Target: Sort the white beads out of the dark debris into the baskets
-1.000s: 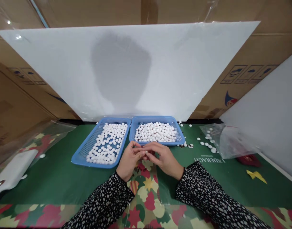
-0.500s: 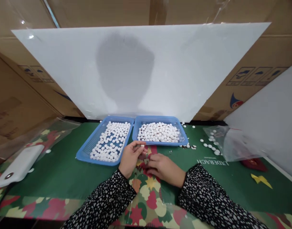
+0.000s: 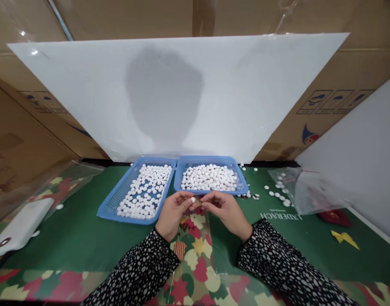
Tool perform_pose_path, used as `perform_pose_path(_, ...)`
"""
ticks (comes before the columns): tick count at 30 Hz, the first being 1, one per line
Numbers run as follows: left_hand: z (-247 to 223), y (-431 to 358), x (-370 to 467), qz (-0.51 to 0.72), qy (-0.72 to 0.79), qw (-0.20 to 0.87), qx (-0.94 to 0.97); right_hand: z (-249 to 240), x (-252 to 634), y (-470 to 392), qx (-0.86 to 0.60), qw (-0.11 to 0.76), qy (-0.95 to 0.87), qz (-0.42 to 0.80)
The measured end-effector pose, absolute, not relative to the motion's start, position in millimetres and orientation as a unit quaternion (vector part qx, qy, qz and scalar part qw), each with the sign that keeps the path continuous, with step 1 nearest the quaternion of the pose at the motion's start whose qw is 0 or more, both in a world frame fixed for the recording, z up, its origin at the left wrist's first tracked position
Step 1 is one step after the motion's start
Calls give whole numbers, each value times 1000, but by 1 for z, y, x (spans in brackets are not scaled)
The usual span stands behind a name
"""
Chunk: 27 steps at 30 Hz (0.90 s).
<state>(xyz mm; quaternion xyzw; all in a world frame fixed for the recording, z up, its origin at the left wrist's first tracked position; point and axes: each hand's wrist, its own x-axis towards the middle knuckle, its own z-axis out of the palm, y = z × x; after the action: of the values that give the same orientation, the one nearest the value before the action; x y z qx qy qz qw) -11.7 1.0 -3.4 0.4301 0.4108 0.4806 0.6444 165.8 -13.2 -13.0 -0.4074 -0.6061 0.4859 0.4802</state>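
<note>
My left hand [image 3: 172, 212] pinches a small white round piece [image 3: 193, 199] between thumb and fingertips. Just to its right, my right hand [image 3: 225, 212] has thumb and index fingertip drawn together close to that piece; whether anything is between them I cannot make out. Both hands are in front of two blue mesh baskets. The left basket [image 3: 107, 206] bears a loose layer of white round pieces [image 3: 150, 187]. In the right basket [image 3: 242, 180] such pieces lie in a thicker heap [image 3: 210, 177]. Dark crumbs [image 3: 185, 226] lie on the patterned sheet below my hands.
Loose white pieces [image 3: 278, 195] lie at the right near a clear plastic bag [image 3: 312, 197]. A yellow scrap [image 3: 344, 239] is further right. At the left lies a white device with a cable [image 3: 23, 227]. A white board [image 3: 230, 97] and cardboard stand behind the baskets.
My right hand has risen toward the white piece, its thumb and index coming together beside it. My left hand still pinches the piece, now turned so its round face shows. The view has shifted slightly.
</note>
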Motion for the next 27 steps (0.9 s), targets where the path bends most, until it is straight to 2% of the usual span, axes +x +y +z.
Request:
perform_pose_path(3, -2, 0, -10, 473, 411, 656, 421, -11, 164, -13, -393, 490, -581, 517)
perform_pose_path(8, 0, -1, -9, 462, 405, 662, 430, -11, 164, -13, -402, 487, -635, 446)
perform_pose_path(20, 0, -6, -6, 460, 373, 713, 376, -9, 158, -16, -381, 513, -665, 388)
perform_pose_path(27, 0, -7, -7, 463, 382, 701, 385, -6, 154, -19, -403, 521, -665, 353)
